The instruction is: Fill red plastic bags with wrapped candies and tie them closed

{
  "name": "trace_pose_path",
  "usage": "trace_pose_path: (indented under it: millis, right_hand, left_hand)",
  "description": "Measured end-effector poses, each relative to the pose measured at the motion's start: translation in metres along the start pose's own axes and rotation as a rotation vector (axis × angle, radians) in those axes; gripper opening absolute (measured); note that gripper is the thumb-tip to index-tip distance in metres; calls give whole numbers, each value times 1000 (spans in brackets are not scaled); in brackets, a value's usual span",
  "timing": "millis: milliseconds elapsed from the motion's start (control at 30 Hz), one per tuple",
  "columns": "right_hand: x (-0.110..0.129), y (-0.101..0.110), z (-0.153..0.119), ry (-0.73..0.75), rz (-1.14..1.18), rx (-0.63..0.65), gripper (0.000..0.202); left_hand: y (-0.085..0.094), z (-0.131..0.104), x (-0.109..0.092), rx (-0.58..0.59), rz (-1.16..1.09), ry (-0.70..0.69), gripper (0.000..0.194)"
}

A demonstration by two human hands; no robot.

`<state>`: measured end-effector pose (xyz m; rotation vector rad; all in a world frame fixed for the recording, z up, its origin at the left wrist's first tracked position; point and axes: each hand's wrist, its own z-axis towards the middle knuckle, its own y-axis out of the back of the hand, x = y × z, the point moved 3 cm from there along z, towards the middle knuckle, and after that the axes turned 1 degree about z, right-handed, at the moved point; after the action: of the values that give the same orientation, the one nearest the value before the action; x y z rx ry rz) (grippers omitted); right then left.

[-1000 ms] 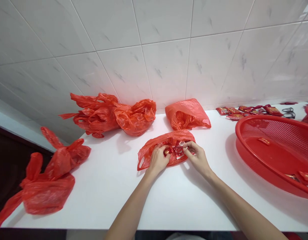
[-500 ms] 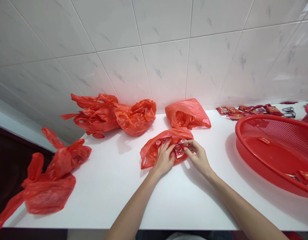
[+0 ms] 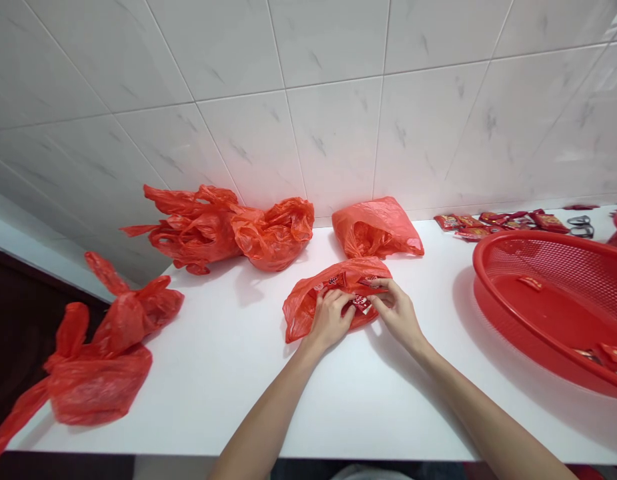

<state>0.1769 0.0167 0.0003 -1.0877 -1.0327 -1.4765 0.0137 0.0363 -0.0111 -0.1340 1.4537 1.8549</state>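
Observation:
A red plastic bag (image 3: 299, 313) lies open on the white table, with several small red printed packets inside its mouth. My left hand (image 3: 332, 317) reaches into the bag, fingers curled over the packets, thumb and forefinger closed at the left end of a small red packet (image 3: 360, 303). At that packet's other end is my right hand (image 3: 397, 313), thumb and fingers bent against it and the bag's right side. Another red packet (image 3: 338, 280) shows above my left fingers. The fingertips are partly hidden among the packets.
Behind is a folded-over red bag (image 3: 378, 227); bunched red bags (image 3: 273, 233) stand against the tiled wall. Knotted red bags (image 3: 101, 387) sit at left. A red mesh basket (image 3: 493, 293) at right holds a few packets; loose red packets (image 3: 518, 221) lie behind it.
Between my hands the small packet has tilted and sits slightly lower. Both hands have stayed in nearly the same place at the bag.

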Motion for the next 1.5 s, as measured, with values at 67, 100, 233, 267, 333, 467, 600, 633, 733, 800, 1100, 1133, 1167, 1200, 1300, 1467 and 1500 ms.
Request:
trace_pose_path:
  millis: [67, 100, 233, 267, 333, 467, 600, 633, 733, 800, 1100, 1133, 1167, 1200, 1300, 1467, 1500]
  right_hand:
    - [0, 1, 1, 20, -24, -4, 26]
    - [0, 1, 1, 28, -36, -4, 26]
    - [-2, 1, 2, 39, -67, 0, 28]
    - [-2, 1, 2, 36, -68, 7, 29]
    - [-2, 1, 1, 26, -66, 20, 30]
    - [-1, 0, 1, 4, -62, 25, 30]
    - [1, 0, 1, -8, -62, 20, 30]
    - [1, 1, 1, -10, -62, 20, 30]
    - [0, 1, 1, -2, -59, 15, 31]
    - [0, 1, 1, 10, -58, 4, 31]
    - [2, 1, 2, 28, -63, 37, 23]
    - [2, 1, 2, 35, -67, 63, 21]
    - [2, 0, 2, 42, -76, 103, 20]
    - [3, -2, 2, 48, -91, 152, 21]
    - [2, -6, 0, 53, -192, 292, 30]
    - [-4, -5, -1, 121, -536, 302, 31]
    - [-4, -4, 0, 138, -619, 289, 29]
  left_hand:
    - [2, 0, 1, -109, 3, -6, 19]
    - [4, 1, 2, -172, 0, -8, 19]
    - [9, 0, 8, -376, 6, -8, 20]
    - [10, 0, 9, -396, 4, -10, 21]
    - [10, -1, 11, -398, -14, -24, 22]
    - [5, -1, 10, -338, -75, -75, 21]
    - [1, 0, 9, -307, -141, -83, 17]
    - [1, 0, 10, -313, -157, -71, 15]
    - [4, 1, 13, -346, -194, -18, 15]
    - [5, 2, 15, -348, -202, 19, 20]
    - [1, 1, 12, -210, -228, -22, 25]
    - [3, 2, 13, -242, -217, -6, 25]
    - [5, 2, 16, -274, -203, 19, 26]
    - [8, 2, 19, -303, -189, 49, 26]
    - [15, 3, 28, -355, -151, 132, 24]
    - [25, 4, 38, -381, -17, 193, 23]
    - [27, 4, 38, -381, 4, 195, 25]
